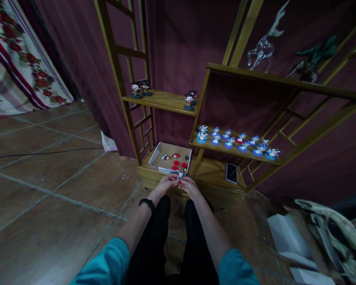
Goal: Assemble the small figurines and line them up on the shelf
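Between the fingertips of both my hands is a small figurine [180,175] with white and dark parts and some red at its base. My left hand [167,183] is closed on its left side. From the right, my right hand [190,187] pinches the same figurine. Just beyond my hands is a shallow cardboard box [157,159] on the bottom shelf. Inside it lie several small figurine pieces [166,157] and several red discs [176,162]. Fine details of the held figurine are too small to make out.
Several blue and purple figurines [230,142] stand in rows on the middle right shelf. Dark-haired figurines [189,101] stand on the left shelf. A phone [231,173] lies on the bottom shelf. Above are a glass horse [262,51] and a dark statue [313,61]. White boxes [289,237] lie at right.
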